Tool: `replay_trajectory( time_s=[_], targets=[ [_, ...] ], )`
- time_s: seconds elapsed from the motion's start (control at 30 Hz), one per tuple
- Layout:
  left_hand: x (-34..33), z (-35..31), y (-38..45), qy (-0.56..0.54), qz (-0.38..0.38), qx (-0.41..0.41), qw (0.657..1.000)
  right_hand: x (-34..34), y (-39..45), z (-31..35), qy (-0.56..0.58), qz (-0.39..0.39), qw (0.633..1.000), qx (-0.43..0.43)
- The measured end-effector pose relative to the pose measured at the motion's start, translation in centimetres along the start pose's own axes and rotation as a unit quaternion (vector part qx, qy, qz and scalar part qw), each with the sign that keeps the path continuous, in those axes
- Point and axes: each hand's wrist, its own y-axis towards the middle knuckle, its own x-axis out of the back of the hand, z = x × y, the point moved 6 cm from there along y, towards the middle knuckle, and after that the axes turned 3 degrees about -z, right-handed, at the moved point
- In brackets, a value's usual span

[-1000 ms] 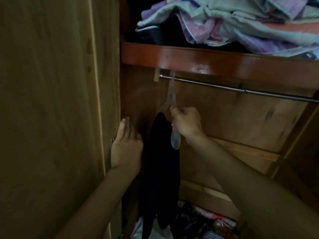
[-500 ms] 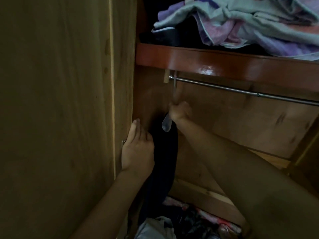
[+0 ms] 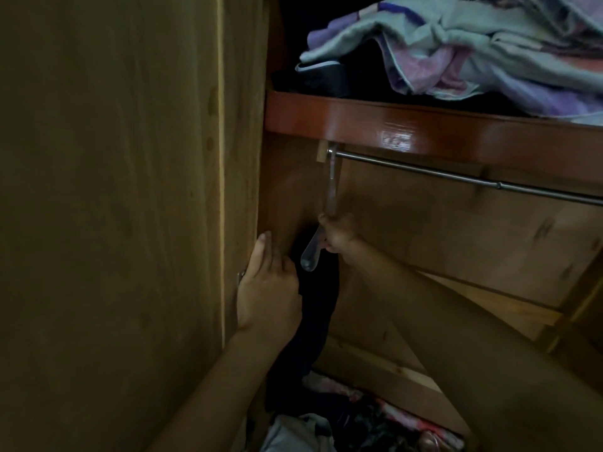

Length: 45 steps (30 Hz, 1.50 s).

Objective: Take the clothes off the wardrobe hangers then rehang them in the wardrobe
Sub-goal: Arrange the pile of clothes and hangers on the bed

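A person's right hand [image 3: 339, 234] grips a clear hanger [image 3: 330, 203] hooked at the rail [image 3: 456, 176] end above it, dark garment [image 3: 315, 321] hanging below, likely needing steady seating, while the left hand [image 3: 266, 293] rests flat-fingered against the wardrobe's side panel [image 3: 130, 223] beneath a bedding-piled shelf [image 3: 424, 120].

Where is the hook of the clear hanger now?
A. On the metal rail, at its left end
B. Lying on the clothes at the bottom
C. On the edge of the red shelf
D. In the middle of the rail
A: the clear hanger hooks over the metal rail beside its left mount, while the right hand grips it.
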Motion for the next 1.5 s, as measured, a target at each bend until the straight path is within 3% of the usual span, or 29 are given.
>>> replay_trajectory(
  time_s=[0.2,0.4,0.5,0.57,0.63,0.73,0.77,0.8,0.93,1.2,1.3,1.5],
  targets=[
    [-0.2,-0.3,0.2,0.007,0.018,0.007,1.0,1.1,-1.8,-0.3,0.003,0.053,0.998,-0.014],
    [0.7,-0.5,0.2,0.008,0.018,0.024,1.0,3.6,-5.2,-2.8,-0.065,0.113,0.991,-0.005],
    [1.7,-1.1,0.7,-0.05,-0.013,0.014,0.999,5.8,-7.6,-4.6,-0.112,0.153,0.982,0.003],
    [1.7,-2.0,1.0,-0.125,0.006,-0.006,0.992,7.6,-9.2,-5.7,-0.138,0.176,0.975,0.017],
    [0.9,-3.2,1.4,-0.259,0.087,-0.016,0.962,9.7,-10.9,-6.5,-0.166,0.193,0.966,0.043],
    [-0.1,-6.2,0.8,-0.47,0.309,-0.001,0.827,13.7,-13.5,-7.1,-0.256,0.204,0.941,0.084],
    [0.0,-7.5,0.5,-0.5,0.354,-0.009,0.79,15.2,-14.4,-7.4,-0.292,0.2,0.931,0.092],
    [0.3,-8.8,0.4,-0.509,0.374,-0.027,0.775,16.9,-15.1,-7.6,-0.321,0.19,0.923,0.098],
    [2.1,-13.8,0.8,-0.456,0.335,-0.11,0.817,23.1,-18.0,-8.9,-0.403,0.145,0.898,0.097],
    [4.4,-25.5,-0.1,-0.428,0.32,-0.234,0.812,32.0,-23.8,-12.7,-0.416,0.055,0.902,0.101],
    [5.7,-29.8,-0.5,-0.455,0.312,-0.286,0.784,34.7,-25.8,-13.9,-0.426,0.013,0.902,0.072],
    [9.4,-37.0,-1.6,-0.52,0.299,-0.417,0.683,38.5,-30.4,-14.9,-0.426,-0.078,0.901,0.007]
  ],
)
